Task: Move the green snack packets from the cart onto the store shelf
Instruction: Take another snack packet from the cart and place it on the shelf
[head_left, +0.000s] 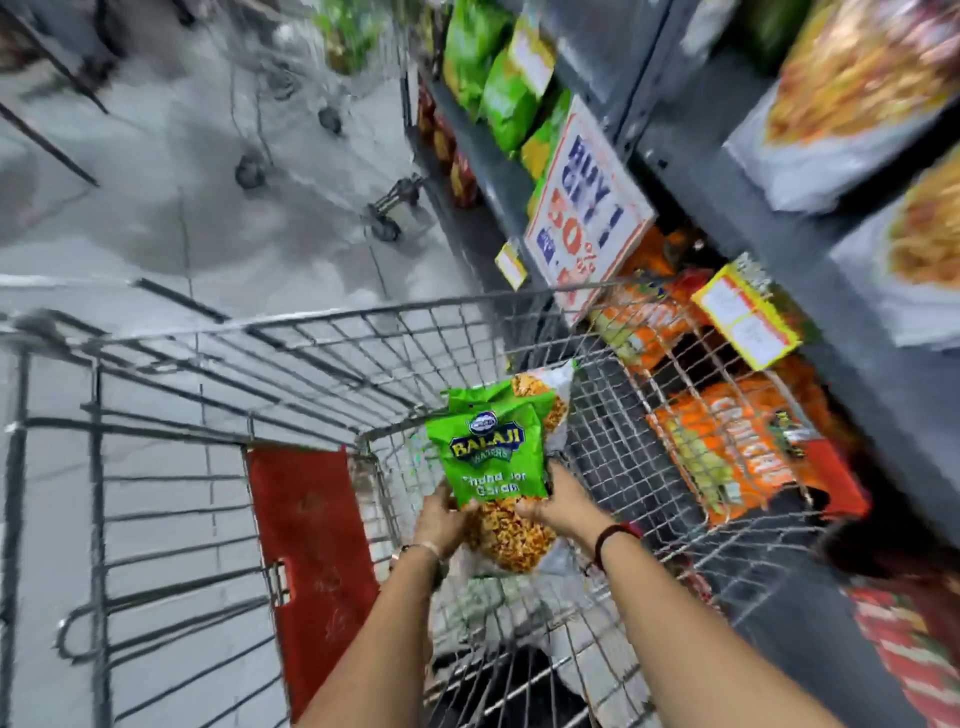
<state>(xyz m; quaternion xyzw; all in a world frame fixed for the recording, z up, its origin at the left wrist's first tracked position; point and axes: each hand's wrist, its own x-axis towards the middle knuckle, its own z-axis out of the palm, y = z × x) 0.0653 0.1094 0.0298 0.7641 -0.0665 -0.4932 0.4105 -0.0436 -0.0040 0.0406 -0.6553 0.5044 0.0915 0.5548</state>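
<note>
Both my hands hold a small stack of green snack packets (488, 457) inside the wire cart (332, 332). My left hand (441, 519) grips the stack's lower left edge, and my right hand (563, 501) grips its lower right side. The front packet is green with a blue and yellow logo and a clear window of orange snack at the bottom. At least one more packet shows behind it. The store shelf (691, 171) stands to the right of the cart, with similar green packets (498, 88) on an upper level.
A red child-seat flap (311, 556) folds inside the cart to the left of my hands. Orange snack bags (727, 447) fill the lower shelf beside the cart. A "Buy 1 Get 1" sign (589, 208) and yellow price tags (745, 317) hang off the shelf edges. Another cart's wheels (384, 226) stand ahead.
</note>
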